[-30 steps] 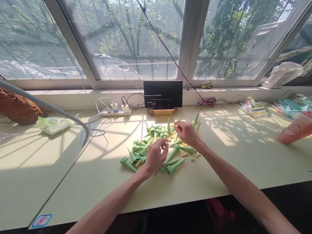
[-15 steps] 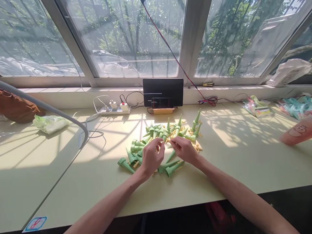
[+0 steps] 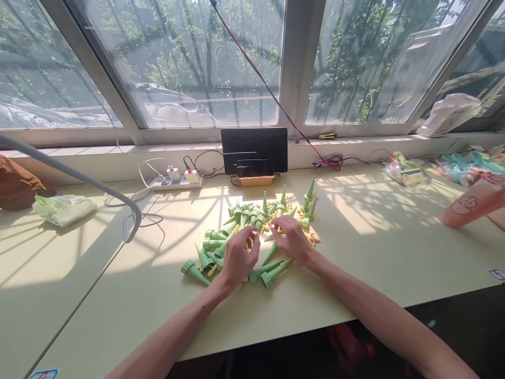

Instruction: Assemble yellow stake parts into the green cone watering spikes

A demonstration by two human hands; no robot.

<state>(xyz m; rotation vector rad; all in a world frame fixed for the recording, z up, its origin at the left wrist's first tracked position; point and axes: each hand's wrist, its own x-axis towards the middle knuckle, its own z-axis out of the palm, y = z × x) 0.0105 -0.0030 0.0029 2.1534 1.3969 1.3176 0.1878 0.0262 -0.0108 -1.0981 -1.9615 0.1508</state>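
A heap of green plastic cone spikes [image 3: 221, 239] and small yellow pegs [image 3: 313, 240] lies on the pale table [image 3: 355, 284] in front of me. My left hand [image 3: 240, 258] hovers over the middle of the heap with its fingers curled in a pinch; what it holds is too small to make out. My right hand [image 3: 290, 239] is close beside it, fingers also pinched together over the cones. Two green cones [image 3: 272, 271] lie just below both hands. Some cones stand upright at the back [image 3: 310, 192].
A black tablet [image 3: 254, 150] with a phone leaning on it stands at the window sill. A power strip [image 3: 175, 181] with cables lies left of it, a grey curved tube [image 3: 79, 176] further left. Another person's sleeve [image 3: 469, 202] reaches in at the right, beside plastic packets [image 3: 406, 171].
My right hand has come back from the far side of the heap toward my left hand, and both now meet over the middle. The view has shifted slightly to the right.
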